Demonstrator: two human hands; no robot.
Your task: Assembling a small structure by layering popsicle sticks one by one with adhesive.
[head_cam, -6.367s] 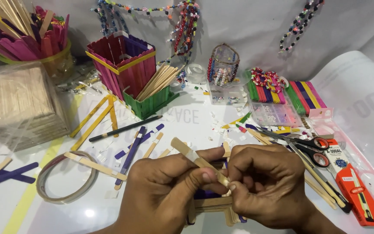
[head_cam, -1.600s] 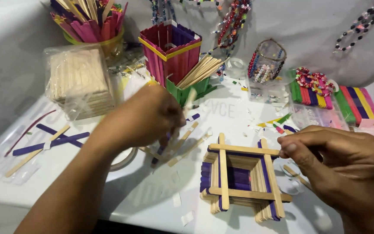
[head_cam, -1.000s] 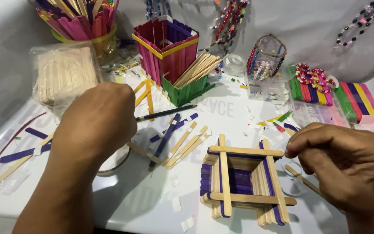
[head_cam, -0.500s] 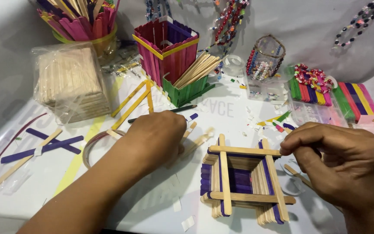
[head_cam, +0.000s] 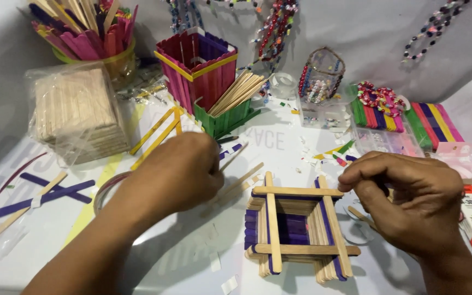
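While the white table [head_cam: 55,240] is spreading under everything, the left hand [head_cam: 178,172] is reaching across its middle with fingers curled down over loose plain sticks [head_cam: 236,183], and whether it is pinching 1 of them I cannot tell; the right hand [head_cam: 411,202] is hovering just right of the square stick frame [head_cam: 296,229], thumb and forefinger pressed together at the frame's upper right corner, though any stick between them is hidden; that frame, stacked from plain and purple sticks, is sitting on the table near the front edge, between the 2 hands; a bagged block of plain sticks [head_cam: 77,112] is lying at the far left; a pink and purple stick box [head_cam: 198,68] is standing behind a small green stick holder [head_cam: 225,117]; 2 yellow sticks [head_cam: 157,131] are lying left of that holder.
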